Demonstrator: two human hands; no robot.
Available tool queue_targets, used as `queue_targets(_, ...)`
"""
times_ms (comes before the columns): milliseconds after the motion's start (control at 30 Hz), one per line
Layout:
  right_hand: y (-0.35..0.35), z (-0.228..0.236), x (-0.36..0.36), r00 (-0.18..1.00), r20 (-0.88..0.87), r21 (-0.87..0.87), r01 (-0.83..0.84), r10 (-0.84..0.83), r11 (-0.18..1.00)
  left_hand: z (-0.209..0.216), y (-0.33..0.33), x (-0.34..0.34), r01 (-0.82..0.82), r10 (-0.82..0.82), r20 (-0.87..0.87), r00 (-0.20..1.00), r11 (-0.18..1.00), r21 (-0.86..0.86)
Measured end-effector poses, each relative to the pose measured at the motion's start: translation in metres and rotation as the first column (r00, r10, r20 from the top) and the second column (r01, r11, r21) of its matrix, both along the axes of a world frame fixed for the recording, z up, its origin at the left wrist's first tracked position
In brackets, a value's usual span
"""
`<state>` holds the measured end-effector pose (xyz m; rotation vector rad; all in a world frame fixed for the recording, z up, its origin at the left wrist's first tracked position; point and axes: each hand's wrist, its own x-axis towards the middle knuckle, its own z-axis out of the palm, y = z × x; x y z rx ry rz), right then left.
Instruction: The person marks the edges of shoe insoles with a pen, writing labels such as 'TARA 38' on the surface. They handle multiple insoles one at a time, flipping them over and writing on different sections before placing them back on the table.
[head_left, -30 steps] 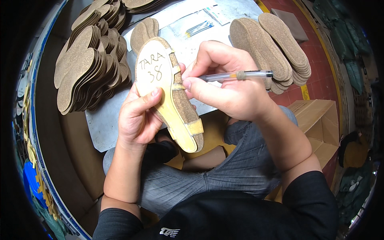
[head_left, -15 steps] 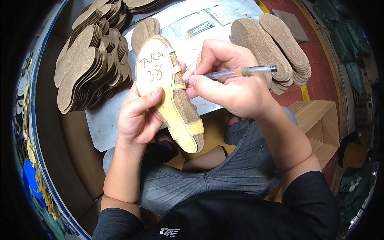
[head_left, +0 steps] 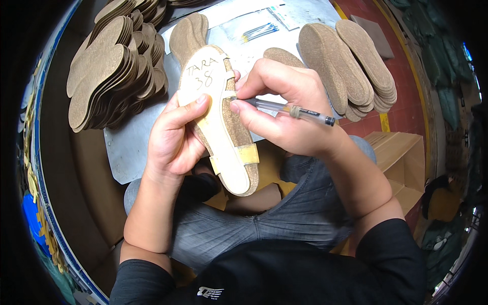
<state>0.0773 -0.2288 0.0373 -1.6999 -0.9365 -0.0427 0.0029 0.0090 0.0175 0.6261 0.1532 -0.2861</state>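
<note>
A pale yellow sole-shaped template point(head_left: 227, 160), with handwriting near its top and small tabs along its sides, lies against a brown cork insole point(head_left: 239, 129). My left hand point(head_left: 173, 140) grips both from the left, thumb on the template's face and fingers behind. In my right hand point(head_left: 292, 99) a clear pen with a black end point(head_left: 315, 116) is pinched between thumb and fingers. Its tip is at the insole's right side, by a middle tab; the exact contact point is hidden by the fingertips. Another cork insole point(head_left: 282, 56) lies just beyond my right hand.
Tall piles of cork insoles point(head_left: 96, 96) stand at the left. A smaller stack point(head_left: 188, 38) is behind the template, and further stacks point(head_left: 325, 66) sit at the table's right. Several thin pen refills point(head_left: 260, 32) lie on the metal table point(head_left: 122, 160). An open cardboard box point(head_left: 399, 152) is at right.
The pen's rear end has swung down toward me, and my right hand has shifted slightly nearer. The template and insole stand more upright. An insole beyond my right hand now shows.
</note>
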Motion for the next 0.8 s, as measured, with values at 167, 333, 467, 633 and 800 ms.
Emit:
queue_targets(167, 0.0036, -0.0013, 0.0005, 0.998, 0.053, -0.008, 0.02, -0.019, 1.0, -0.003, 0.0013, 0.0011, -0.004, 0.004, -0.017, 1.0, 0.999, -0.035)
queue_targets(333, -0.0004, -0.0006, 0.0036, 0.987, 0.162, -0.087, 0.034, -0.019, 0.996, -0.0044, 0.0019, 0.0008, 0.001, -0.002, -0.035, 0.999, 0.999, -0.033)
queue_targets(467, 0.0028, -0.0016, 0.0019, 0.995, 0.102, -0.025, 0.013, -0.011, 1.0, -0.004, 0.0023, 0.0013, 0.0, -0.001, -0.025, 1.0, 1.0, -0.027)
queue_targets(633, 0.0026, -0.0016, 0.0018, 0.991, 0.132, -0.036, 0.0, 0.005, 0.999, -0.0035, 0.0028, 0.0013, 0.006, -0.006, -0.023, 1.0, 0.999, -0.033)
queue_targets(800, 0.0018, -0.0017, 0.002, 0.989, 0.146, -0.064, 0.013, -0.004, 0.998, -0.0049, 0.0024, 0.0002, -0.016, 0.014, -0.039, 0.999, 0.999, -0.046)
